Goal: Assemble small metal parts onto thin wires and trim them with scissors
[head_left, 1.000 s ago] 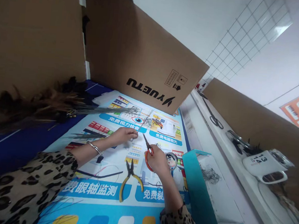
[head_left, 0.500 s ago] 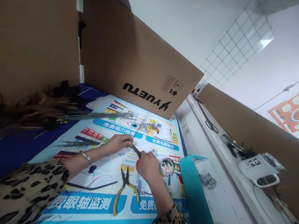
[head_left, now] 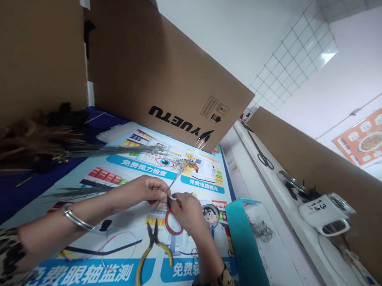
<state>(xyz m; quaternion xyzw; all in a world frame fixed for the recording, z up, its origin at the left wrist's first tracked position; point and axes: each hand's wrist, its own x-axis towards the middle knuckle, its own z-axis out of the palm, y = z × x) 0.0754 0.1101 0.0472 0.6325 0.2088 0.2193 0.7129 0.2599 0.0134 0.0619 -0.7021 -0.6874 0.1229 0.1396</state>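
Note:
My left hand (head_left: 148, 191) is pinched on a thin metal wire (head_left: 176, 177) that runs up and away over the printed poster (head_left: 133, 165). My right hand (head_left: 188, 210) is closed on red-handled scissors (head_left: 171, 220), whose loop hangs below the fingers and whose blades meet the wire at my left fingertips. Both hands touch at the middle of the poster. A silver bangle (head_left: 74, 217) sits on my left wrist. Yellow-handled pliers (head_left: 152, 249) lie on the poster just below my hands.
Dark feathers (head_left: 31, 136) on wire stems lie at the left. Cardboard panels (head_left: 156, 79) stand behind the poster. A teal box (head_left: 252, 252) with wire bits sits right of my hands, beside a small round tin (head_left: 211, 214). Black scissors (head_left: 259, 150) and a white mug (head_left: 323, 211) rest on the right ledge.
My right hand brought the scissors from raised and apart down to my left fingertips. Both hands drew nearer to me, and my view shifted slightly.

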